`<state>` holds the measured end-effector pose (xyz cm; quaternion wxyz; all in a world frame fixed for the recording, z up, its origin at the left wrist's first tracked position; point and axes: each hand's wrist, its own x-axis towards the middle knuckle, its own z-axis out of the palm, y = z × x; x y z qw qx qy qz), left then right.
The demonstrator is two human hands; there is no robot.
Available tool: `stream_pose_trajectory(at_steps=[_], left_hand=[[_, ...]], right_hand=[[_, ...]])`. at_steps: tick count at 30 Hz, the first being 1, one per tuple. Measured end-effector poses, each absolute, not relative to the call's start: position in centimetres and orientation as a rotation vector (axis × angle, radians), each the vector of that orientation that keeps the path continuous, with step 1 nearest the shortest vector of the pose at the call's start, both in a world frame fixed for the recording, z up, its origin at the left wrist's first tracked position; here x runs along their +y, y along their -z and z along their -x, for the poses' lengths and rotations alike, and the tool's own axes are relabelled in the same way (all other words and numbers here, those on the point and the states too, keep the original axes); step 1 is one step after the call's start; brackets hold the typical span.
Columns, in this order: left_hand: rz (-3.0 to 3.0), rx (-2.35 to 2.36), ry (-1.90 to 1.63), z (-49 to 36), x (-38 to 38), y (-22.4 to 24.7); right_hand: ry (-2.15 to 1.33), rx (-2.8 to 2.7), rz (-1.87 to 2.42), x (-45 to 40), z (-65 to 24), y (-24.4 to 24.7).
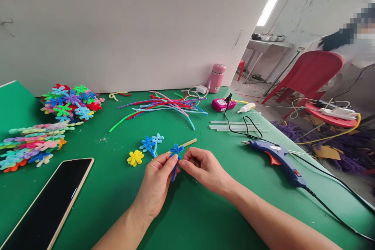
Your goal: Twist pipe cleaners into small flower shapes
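A dark blue pipe-cleaner flower point(176, 149) with a short stem hanging below sits between my two hands. My left hand point(159, 179) is closed, pinching it between thumb and fingers. From the other side, my right hand point(205, 168) has thumb and forefinger closed at the flower's edge; the exact contact is partly hidden. Just behind the fingers lies a thin tan stick point(190, 143). To the left of my hands rest a yellow pipe-cleaner flower point(135, 158), a blue one point(147, 143) and a light blue one point(158, 139).
Loose pipe cleaners point(164, 105) lie farther back. Piled flowers point(70, 101) and a phone point(47, 203) are at left. On the right are a glue gun point(277, 160) with its cord, glue sticks point(234, 126) and a pink bottle point(217, 78). A person sits beyond, on a red chair point(313, 74).
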<state>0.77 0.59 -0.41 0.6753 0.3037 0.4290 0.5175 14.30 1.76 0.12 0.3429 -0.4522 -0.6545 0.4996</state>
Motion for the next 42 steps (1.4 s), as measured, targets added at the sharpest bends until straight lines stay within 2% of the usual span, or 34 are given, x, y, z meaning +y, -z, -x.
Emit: stream_pose_trajectory(at_steps=[6, 12, 19, 28, 37, 42], left_hand=[[-0.778, 0.954, -1.126, -0.5, 0.7, 0.4], [-0.975, 1.071, -1.048, -0.7, 0.4, 0.1], [-1.471, 1.317, -1.212, -0.7, 0.1, -0.3], [-1.880, 1.280, -1.287, 0.2, 0.6, 0.4], [-1.758, 1.293, -1.283, 0.0, 0.7, 0.0], [-1.719, 1.291, -1.245, 0.0, 0.4, -0.4]], right_hand=[[-1.268, -1.641, 1.167, 2.1, -14.4, 0.1], [-1.470, -1.409, 0.916, 2.4, -14.3, 0.5], [-1.380, -1.253, 1.076, 2.6, -14.3, 0.3], [-1.459, -1.107, 1.171, 2.8, -14.5, -0.3], [-1.638, -0.911, 1.095, 2.9, -14.6, -0.1], [-1.597, -0.991, 1.096, 2.9, -14.8, -0.4]])
